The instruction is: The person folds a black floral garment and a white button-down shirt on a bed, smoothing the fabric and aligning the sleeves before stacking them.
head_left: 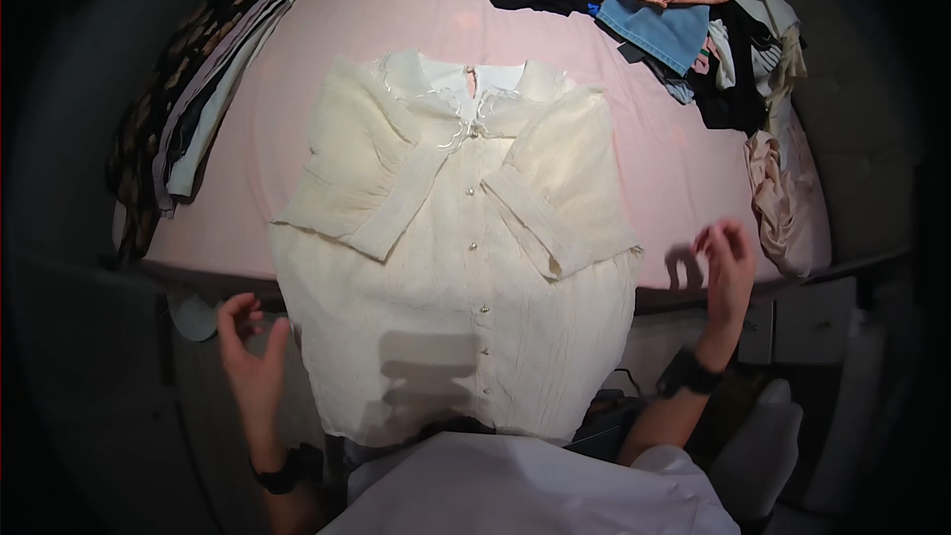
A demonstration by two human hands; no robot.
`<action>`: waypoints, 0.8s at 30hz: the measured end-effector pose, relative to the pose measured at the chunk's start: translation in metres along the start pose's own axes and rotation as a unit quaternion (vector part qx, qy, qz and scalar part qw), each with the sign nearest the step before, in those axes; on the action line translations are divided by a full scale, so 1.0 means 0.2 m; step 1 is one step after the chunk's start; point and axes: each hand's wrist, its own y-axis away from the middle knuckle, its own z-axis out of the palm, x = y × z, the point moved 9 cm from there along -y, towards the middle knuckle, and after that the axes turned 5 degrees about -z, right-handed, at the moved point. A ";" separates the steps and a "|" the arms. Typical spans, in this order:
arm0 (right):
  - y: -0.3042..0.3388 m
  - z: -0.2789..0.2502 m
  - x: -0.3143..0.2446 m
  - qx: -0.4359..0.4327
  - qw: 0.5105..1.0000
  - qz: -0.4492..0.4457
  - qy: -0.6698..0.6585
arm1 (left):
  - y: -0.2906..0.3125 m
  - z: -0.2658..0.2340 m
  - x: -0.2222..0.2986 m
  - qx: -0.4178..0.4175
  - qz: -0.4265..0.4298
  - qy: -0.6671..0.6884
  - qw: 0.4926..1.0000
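Note:
A cream blouse [416,287] lies front up, its collar at the far end and its lower part hanging over the bed's near edge towards me. Both short sleeves are folded inward across the front, beside a row of small buttons. My left hand [255,352] is just off the blouse's lower left side, fingers curved and thumb apart, holding nothing. Out to the right of the blouse, my right hand [728,263] hovers near the bed's front edge. Its fingers are loosely bent and apart, with nothing seen in them. Neither hand touches the fabric.
The blouse rests on a bed with a pink sheet [386,10]. Along the left edge lies a row of folded clothes [213,99]. A loose heap of garments, including a blue denim piece [654,32] and a pale pink cloth [778,198], covers the far right.

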 end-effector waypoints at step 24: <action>1.30 -0.02 0.25 -0.064 0.952 0.290 -0.069 | 0.55 -0.17 -0.42 -0.251 -0.261 0.290 0.886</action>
